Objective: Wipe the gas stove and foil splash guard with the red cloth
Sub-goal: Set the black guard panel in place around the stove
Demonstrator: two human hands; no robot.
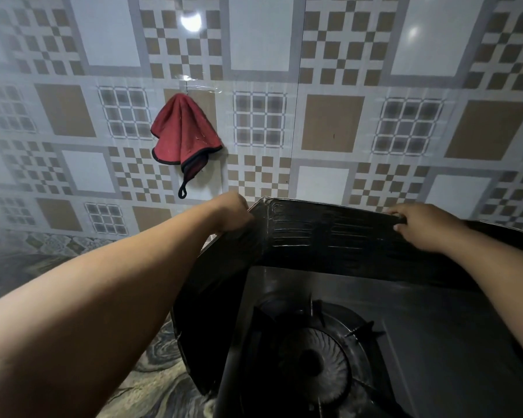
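the wall [329, 70] fills most of the view, glossy tiles printed with grey-bordered white squares, tan squares and small tan checker patterns; two bright light spots shine on it. below lies the surface [151, 384], smooth stone with swirling grey and cream marbling, seen at lower left under the left arm.

on the surface stands one stove [435, 342], dark, flat-topped and matt grey, with one round burner [317, 366] in view, its cap ribbed in a spiral, ringed by thin black pan supports. one guard [329, 236] wraps the stove's back and left side; it looks dark and shiny here, a thin folded sheet with a vertical crease at the corner and rows of pressed horizontal ridges, its top edge slightly wavy.

two bare arms reach forward. the left hand [233, 212] is clenched on the guard's top edge at the corner crease. the right hand [423, 224] grips the top edge further right, fingers [394, 212] over the rim and thumb on the inner face.

one cloth [183, 134], red with black trim, soft and fuzzy, hangs in loose folds from a hook on the wall, above and left of the left hand, touched by neither hand. a small black loop dangles from its lowest corner.
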